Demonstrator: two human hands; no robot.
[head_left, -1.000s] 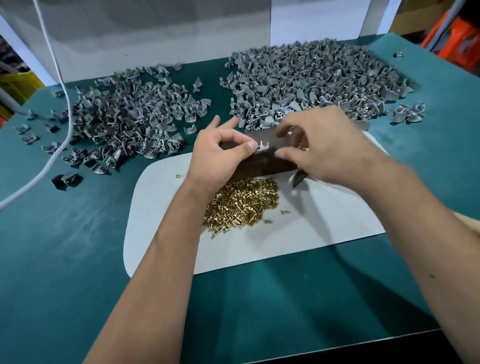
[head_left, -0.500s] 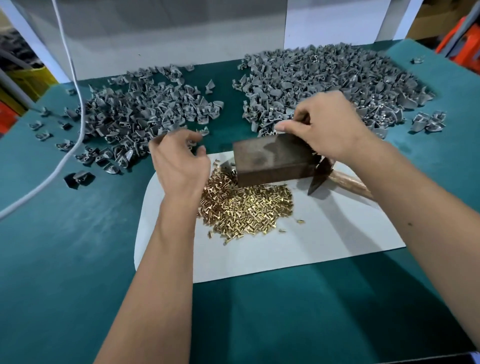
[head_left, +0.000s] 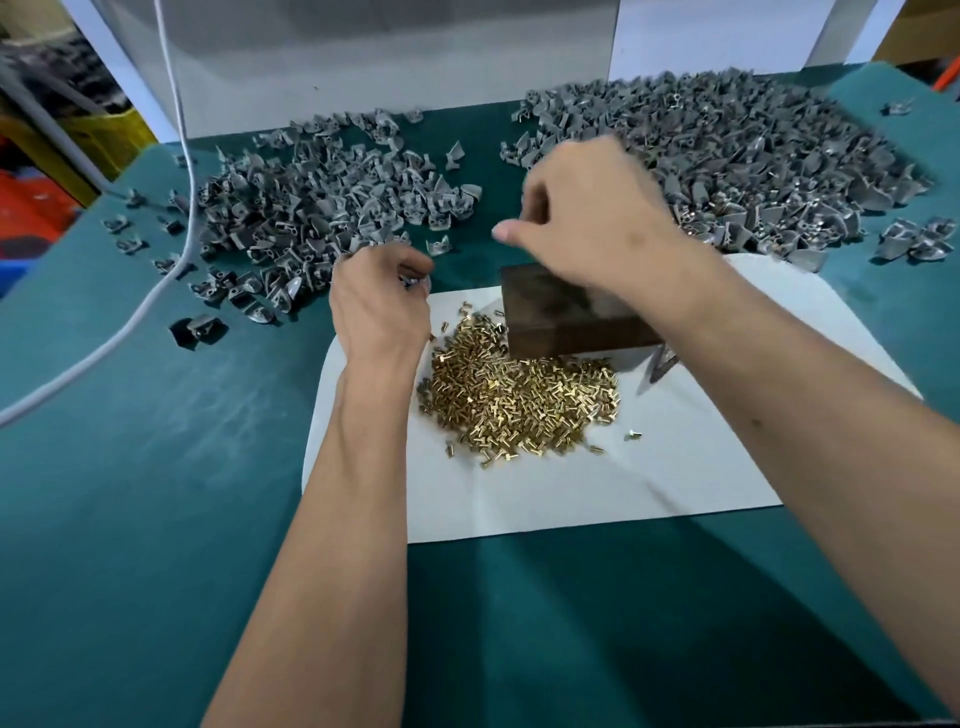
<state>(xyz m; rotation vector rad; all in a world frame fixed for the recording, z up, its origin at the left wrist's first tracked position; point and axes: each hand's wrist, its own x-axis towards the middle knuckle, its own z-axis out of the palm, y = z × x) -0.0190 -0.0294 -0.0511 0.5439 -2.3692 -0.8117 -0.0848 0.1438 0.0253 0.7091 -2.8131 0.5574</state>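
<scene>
My left hand (head_left: 379, 306) hovers at the white sheet's (head_left: 675, 467) far left corner, beside the left pile of grey parts (head_left: 322, 208). Its fingers are curled round a small grey part (head_left: 414, 283) that peeks out at the fingertips. My right hand (head_left: 587, 218) is raised and blurred above a dark metal block (head_left: 561, 317), at the near edge of the right pile of grey parts (head_left: 753, 150). Its fingers are curled and its thumb sticks out to the left; anything inside is hidden. A heap of brass rivets (head_left: 519, 400) lies on the sheet in front of the block.
A green mat (head_left: 156, 493) covers the table. A white cable (head_left: 176, 156) runs down the left side. A metal tool head (head_left: 657, 364) shows under my right forearm. Loose grey parts (head_left: 919, 241) lie at the far right, and a grey panel (head_left: 363, 62) stands behind.
My left hand left the block and moved left to the edge of the left pile. My right hand lifted off the block towards the right pile.
</scene>
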